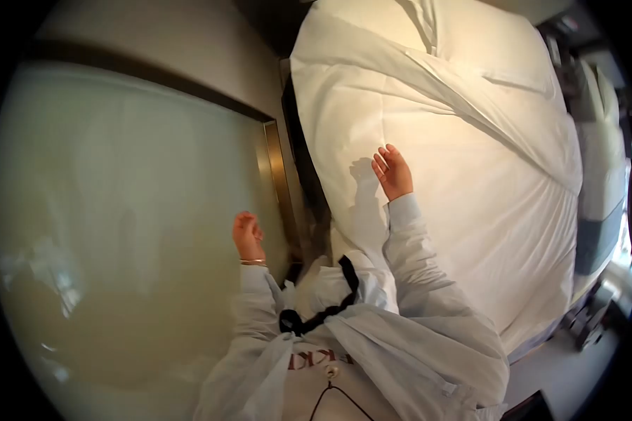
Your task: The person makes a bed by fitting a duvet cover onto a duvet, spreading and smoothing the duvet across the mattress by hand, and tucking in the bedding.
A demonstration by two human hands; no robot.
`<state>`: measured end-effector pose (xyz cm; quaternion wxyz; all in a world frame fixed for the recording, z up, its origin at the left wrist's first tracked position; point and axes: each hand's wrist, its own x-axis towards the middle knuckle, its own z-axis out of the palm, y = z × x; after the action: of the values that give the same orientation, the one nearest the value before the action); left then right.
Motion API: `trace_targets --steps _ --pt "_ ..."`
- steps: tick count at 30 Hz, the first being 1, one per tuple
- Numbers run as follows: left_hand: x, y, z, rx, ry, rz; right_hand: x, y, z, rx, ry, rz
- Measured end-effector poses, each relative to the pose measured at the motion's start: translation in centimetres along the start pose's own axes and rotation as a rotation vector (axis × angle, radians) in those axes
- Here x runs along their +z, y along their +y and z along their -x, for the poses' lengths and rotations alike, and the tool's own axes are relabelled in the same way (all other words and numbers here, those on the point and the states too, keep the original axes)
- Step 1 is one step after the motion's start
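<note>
My left hand (248, 238) is raised in front of the frosted glass panel, with a thin bracelet (253, 262) at its wrist. Its fingers are loosely bent, the thumb stands a little apart, and I see nothing in it. Over the near left side of the bed, my right hand (394, 174) hangs with its fingers slightly spread and nothing in them. Beneath it, a white duvet (463, 168) with long folds covers the bed, and the hand's shadow falls on it. The hand appears apart from the cloth.
The large glass panel (140, 196) with a metal edge (279, 182) stands on the left. A narrow dark gap (305, 161) runs between it and the bed. Another bed (600, 175) with a grey-blue band lies at far right. Grey floor (548, 379) shows at lower right.
</note>
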<state>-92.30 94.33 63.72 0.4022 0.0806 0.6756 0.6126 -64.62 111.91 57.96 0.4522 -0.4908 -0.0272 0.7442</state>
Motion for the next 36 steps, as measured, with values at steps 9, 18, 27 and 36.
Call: trace_targets --steps 9,18,27,36 --pt "17.3 3.0 -5.9 -0.067 -0.464 -0.373 -6.0 -7.5 0.6 -0.053 0.093 0.005" --pt "26.7 5.7 -16.5 0.708 -0.828 -1.082 -9.7 -11.0 10.7 -0.292 0.404 -0.114" --pt "38.8 4.7 -32.4 1.009 -1.048 -1.618 -4.9 -4.1 8.5 -0.397 0.716 -0.398" --pt "42.0 4.9 -39.1 1.042 -1.596 -1.909 6.7 -0.3 -0.7 -0.217 0.572 -0.491"
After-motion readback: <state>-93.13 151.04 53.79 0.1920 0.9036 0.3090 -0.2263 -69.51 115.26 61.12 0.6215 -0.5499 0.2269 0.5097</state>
